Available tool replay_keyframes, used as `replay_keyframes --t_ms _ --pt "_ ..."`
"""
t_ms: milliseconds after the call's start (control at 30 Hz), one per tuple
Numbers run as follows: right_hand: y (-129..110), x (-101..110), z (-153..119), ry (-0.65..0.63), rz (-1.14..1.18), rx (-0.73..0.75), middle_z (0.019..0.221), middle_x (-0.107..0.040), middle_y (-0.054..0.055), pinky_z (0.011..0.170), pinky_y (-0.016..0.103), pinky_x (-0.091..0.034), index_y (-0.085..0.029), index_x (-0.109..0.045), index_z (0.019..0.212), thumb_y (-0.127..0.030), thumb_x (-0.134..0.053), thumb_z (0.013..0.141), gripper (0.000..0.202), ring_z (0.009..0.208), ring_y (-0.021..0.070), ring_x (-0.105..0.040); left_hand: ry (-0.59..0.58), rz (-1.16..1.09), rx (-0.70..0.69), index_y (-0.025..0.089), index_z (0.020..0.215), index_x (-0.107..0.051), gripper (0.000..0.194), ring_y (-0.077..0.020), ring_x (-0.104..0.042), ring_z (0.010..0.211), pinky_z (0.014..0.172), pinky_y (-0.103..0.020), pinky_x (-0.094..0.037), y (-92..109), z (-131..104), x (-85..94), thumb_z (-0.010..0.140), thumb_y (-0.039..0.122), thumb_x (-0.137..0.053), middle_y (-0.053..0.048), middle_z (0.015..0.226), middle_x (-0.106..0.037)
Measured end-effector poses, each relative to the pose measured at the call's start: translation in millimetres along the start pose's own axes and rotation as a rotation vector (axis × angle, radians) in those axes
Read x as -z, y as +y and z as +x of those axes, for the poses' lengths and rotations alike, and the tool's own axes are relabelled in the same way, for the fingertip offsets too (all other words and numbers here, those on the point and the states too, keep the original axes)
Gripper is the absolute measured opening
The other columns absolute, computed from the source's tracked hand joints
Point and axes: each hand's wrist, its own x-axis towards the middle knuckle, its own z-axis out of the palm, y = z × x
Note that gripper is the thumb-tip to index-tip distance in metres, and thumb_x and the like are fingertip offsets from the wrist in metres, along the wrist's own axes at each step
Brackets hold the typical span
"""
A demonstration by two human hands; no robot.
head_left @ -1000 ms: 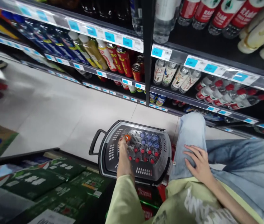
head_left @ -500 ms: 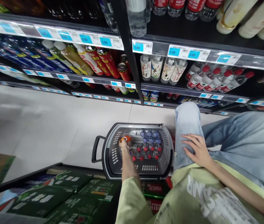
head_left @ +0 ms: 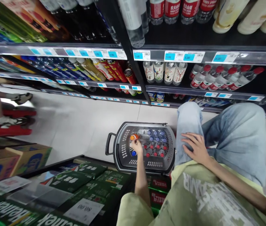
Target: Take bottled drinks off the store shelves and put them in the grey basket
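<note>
My left hand (head_left: 137, 146) reaches down into a grey shopping basket (head_left: 125, 162) on the floor. Its fingers are bent around the lower side of an orange-topped bottle (head_left: 134, 137) at the basket's left end; the grip is partly hidden. Close below that hand is a blue bottle cap (head_left: 133, 153). To the right, several blue-capped bottles (head_left: 156, 138) and several red-capped bottles (head_left: 155, 152) stand in rows. My right hand (head_left: 196, 147) lies on my jeans near the knee, fingers spread, holding nothing.
Shelves of drinks run along the far side, with red-capped water bottles (head_left: 217, 77) and drink cans (head_left: 129, 75). Green beer cartons (head_left: 88, 188) are stacked at the near left. Cardboard boxes (head_left: 27, 157) and another person's shoes (head_left: 17, 121) are at the left.
My view has shifted, and the other person's legs have come in at the left. My left hand has moved slightly within the basket, uncovering the blue cap. My right hand stays on my leg.
</note>
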Motion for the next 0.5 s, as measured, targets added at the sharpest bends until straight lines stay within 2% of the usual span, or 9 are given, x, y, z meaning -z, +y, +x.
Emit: replay_keyframes --t_ms 100,167,233,267,300,367,500 --pt "0.6 1.3 -0.4 0.055 0.029 0.003 0.132 -0.077 0.005 0.105 0.050 -0.044 -0.027 -0.074 0.114 -0.027 -0.062 0.101 0.018 0.128 0.0284 -0.061 -0.071 0.002 -0.125 0.021 0.096 -0.061 0.016 -0.0198 -0.070 0.096 0.095 -0.031 -0.057 -9.0 -83.5 -28.0 0.099 0.028 -0.047 -0.005 0.094 -0.070" --pt "3.2 2.1 -1.1 0.091 0.053 0.003 0.130 -0.078 0.005 0.104 0.049 -0.044 -0.026 -0.074 0.113 -0.023 -0.061 0.101 0.018 0.127 0.0274 -0.062 -0.227 0.039 -0.239 0.023 0.098 -0.063 0.026 -0.0188 -0.070 0.083 0.086 -0.030 -0.058 -15.0 -140.2 -50.3 0.103 0.035 -0.041 -0.004 0.087 -0.068" --pt "7.8 2.2 -1.8 0.121 0.093 0.006 0.129 -0.079 0.005 0.104 0.048 -0.045 -0.025 -0.074 0.113 -0.021 -0.061 0.100 0.019 0.127 0.0266 -0.063 -0.381 0.097 -0.367 0.024 0.099 -0.064 0.033 -0.0192 -0.069 0.083 0.083 -0.031 -0.058 -13.0 -182.7 -66.5 0.106 0.039 -0.035 -0.005 0.089 -0.070" --pt "10.6 2.0 -2.1 0.134 0.120 0.011 0.128 -0.079 0.005 0.105 0.048 -0.045 -0.025 -0.074 0.113 -0.020 -0.061 0.100 0.019 0.126 0.0263 -0.063 -0.429 0.117 -0.422 0.024 0.099 -0.065 0.035 -0.0198 -0.070 0.085 0.083 -0.031 -0.058 -7.2 -195.5 -70.5 0.106 0.039 -0.034 -0.006 0.091 -0.071" --pt "13.4 1.6 -2.2 0.148 0.149 0.016 0.128 -0.079 0.005 0.105 0.048 -0.045 -0.024 -0.073 0.113 -0.019 -0.060 0.100 0.019 0.126 0.0261 -0.063 -0.449 0.125 -0.461 0.024 0.099 -0.066 0.035 -0.0206 -0.070 0.087 0.085 -0.032 -0.058 1.8 -202.1 -71.3 0.106 0.039 -0.036 -0.006 0.093 -0.073" --pt "18.1 0.6 -1.8 0.174 0.203 0.021 0.127 -0.080 0.005 0.105 0.047 -0.045 -0.023 -0.073 0.113 -0.017 -0.060 0.099 0.020 0.125 0.0260 -0.063 -0.434 0.121 -0.505 0.023 0.098 -0.068 0.030 -0.0230 -0.071 0.091 0.090 -0.035 -0.058 28.2 -199.8 -64.7 0.103 0.038 -0.042 -0.007 0.094 -0.075" --pt "23.4 0.0 2.2 0.235 0.292 0.012 0.123 -0.081 0.006 0.102 0.047 -0.046 -0.024 -0.073 0.110 -0.014 -0.061 0.094 0.022 0.121 0.0264 -0.066 -0.419 0.125 -0.586 0.026 0.094 -0.074 0.019 -0.0268 -0.073 0.096 0.098 -0.040 -0.057 95.0 -171.4 -43.9 0.094 0.031 -0.055 -0.007 0.097 -0.076"
